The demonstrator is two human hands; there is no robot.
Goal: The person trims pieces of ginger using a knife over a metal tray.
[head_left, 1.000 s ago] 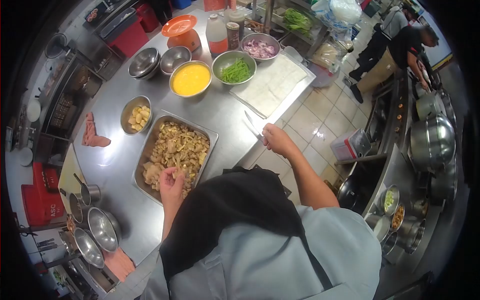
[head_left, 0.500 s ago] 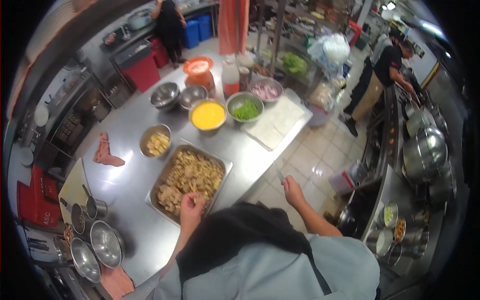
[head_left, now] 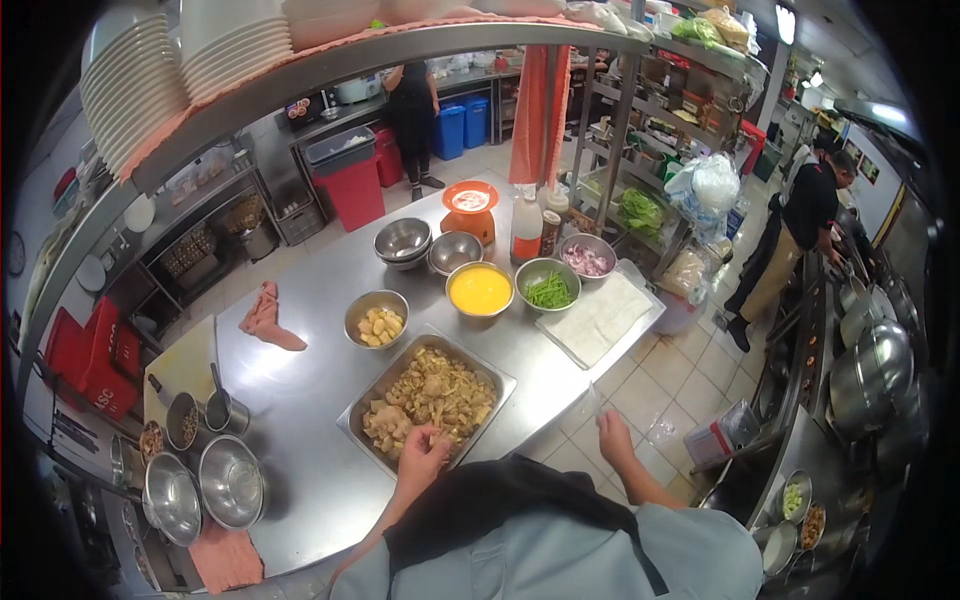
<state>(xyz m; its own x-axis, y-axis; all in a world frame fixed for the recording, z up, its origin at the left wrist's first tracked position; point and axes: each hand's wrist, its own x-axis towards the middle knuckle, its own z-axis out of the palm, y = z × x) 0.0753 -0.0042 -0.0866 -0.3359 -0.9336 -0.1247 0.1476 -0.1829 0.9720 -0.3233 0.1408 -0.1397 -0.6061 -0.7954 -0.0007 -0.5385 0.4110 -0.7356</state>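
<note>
My left hand is at the near side of a deep metal tray, its fingers pinched together over the food. Whatever lies between those fingertips is too small to make out. Chopped beige-brown food fills the tray, with a paler, chunkier heap at its left. My right hand is closed around a knife, out past the table's right edge; its thin blade points away from me and the handle is hidden in the fist. Behind the tray stands a metal bowl of yellowish chunks.
On the steel table are a bowl of yellow liquid, chopped greens, purple-white pieces, an orange scale and a white cloth. Metal bowls stand at left. A person works at the stove; another person stands behind.
The view has tilted up, bringing the overhead shelf with stacked plates into sight. My left hand stays pinched at the tray, and my right hand still holds the knife beside the table.
</note>
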